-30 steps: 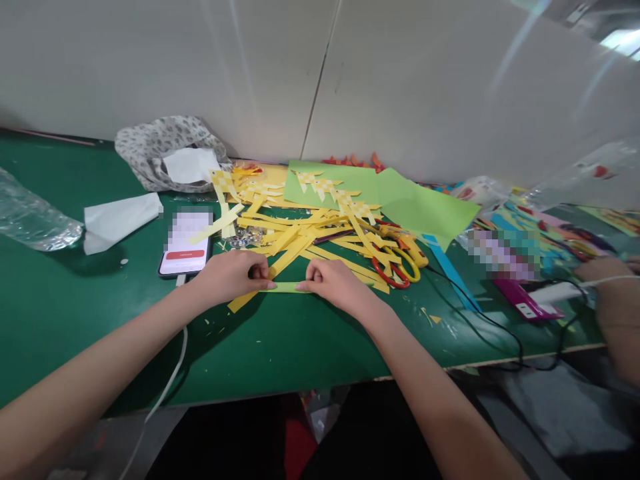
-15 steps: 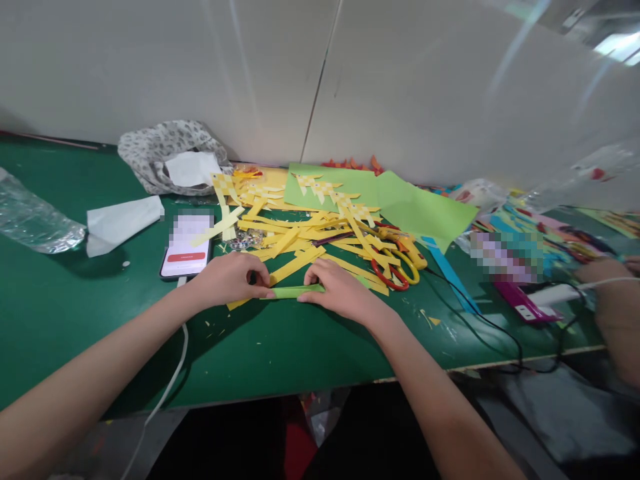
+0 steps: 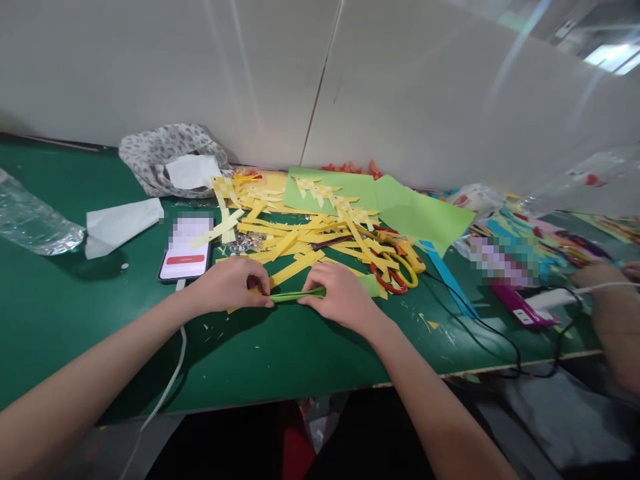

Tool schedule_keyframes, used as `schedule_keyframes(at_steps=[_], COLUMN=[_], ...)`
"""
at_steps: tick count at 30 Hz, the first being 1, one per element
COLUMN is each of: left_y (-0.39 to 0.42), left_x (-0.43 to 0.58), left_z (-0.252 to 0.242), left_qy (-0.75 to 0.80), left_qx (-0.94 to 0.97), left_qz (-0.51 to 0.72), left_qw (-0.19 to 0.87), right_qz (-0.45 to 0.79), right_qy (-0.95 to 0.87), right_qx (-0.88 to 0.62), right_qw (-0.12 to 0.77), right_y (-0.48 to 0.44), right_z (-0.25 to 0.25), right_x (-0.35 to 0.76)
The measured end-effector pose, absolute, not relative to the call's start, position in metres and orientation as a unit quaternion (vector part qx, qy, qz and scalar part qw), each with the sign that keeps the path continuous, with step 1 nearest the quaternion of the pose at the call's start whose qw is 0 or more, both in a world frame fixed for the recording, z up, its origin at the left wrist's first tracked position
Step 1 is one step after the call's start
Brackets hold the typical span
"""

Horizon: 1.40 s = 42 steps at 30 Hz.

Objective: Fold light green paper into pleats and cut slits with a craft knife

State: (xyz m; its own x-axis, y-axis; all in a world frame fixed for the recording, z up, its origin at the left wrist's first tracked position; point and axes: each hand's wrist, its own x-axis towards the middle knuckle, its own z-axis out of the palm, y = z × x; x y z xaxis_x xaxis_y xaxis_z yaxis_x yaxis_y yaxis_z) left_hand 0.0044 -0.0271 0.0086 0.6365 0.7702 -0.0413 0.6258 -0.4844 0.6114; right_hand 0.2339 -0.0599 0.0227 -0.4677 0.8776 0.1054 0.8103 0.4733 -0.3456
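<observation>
A narrow green paper strip (image 3: 291, 296) stretches between my two hands, low over the green tabletop (image 3: 220, 373). It looks folded lengthwise, and its wider end shows beyond my right hand. My left hand (image 3: 237, 283) pinches the left end between thumb and fingertips. With thumb and curled fingers, my right hand (image 3: 337, 290) grips the strip further along. Just behind both hands lies a loose heap of yellow paper strips (image 3: 295, 267). Red- and yellow-handled scissors (image 3: 403, 273) lie to the right of the heap. Woven yellow-and-white paper pieces (image 3: 315, 190) rest on green paper sheets (image 3: 425, 207).
A phone (image 3: 185, 257) with a white cable lies left of my left hand. Further left are white paper (image 3: 123, 227) and clear plastic (image 3: 35, 217). A patterned cloth bag (image 3: 150, 157) sits behind. Rightward are a blue strip (image 3: 453, 283), a magenta power strip (image 3: 520, 310) and another person's arm (image 3: 617, 333).
The green strip has turned between my fingers and now shows a fold line along it. More of its wide end shows past my right hand. Both hands keep their hold.
</observation>
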Motion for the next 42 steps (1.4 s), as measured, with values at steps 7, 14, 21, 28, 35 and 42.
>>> schedule_keyframes(at_steps=[7,14,21,28,35,42], left_y=[-0.029,-0.031,-0.029,-0.028,-0.030,-0.034], left_x=[0.010,0.012,0.011,0.009,0.010,0.015], left_z=[0.001,-0.002,-0.007,-0.018,-0.016,-0.014], left_qy=[0.410,0.386,0.347,0.339,0.299,0.270], left_qx=[0.804,0.800,0.815,0.887,0.896,0.890], left_qz=[0.326,0.392,0.412,0.307,0.319,0.347], left_qw=[0.280,0.241,0.214,0.059,0.083,0.120], right_qz=[0.017,0.032,0.057,0.020,0.036,0.058], right_qy=[-0.824,-0.814,-0.792,-0.831,-0.834,-0.864], right_qx=[-0.496,-0.506,-0.537,-0.509,-0.504,-0.445], right_qw=[0.272,0.283,0.285,0.225,0.222,0.229], right_y=[-0.059,-0.061,-0.058,-0.058,-0.058,-0.059], right_z=[0.016,0.014,0.015,0.008,0.010,0.010], right_x=[0.236,0.235,0.234,0.231,0.230,0.228])
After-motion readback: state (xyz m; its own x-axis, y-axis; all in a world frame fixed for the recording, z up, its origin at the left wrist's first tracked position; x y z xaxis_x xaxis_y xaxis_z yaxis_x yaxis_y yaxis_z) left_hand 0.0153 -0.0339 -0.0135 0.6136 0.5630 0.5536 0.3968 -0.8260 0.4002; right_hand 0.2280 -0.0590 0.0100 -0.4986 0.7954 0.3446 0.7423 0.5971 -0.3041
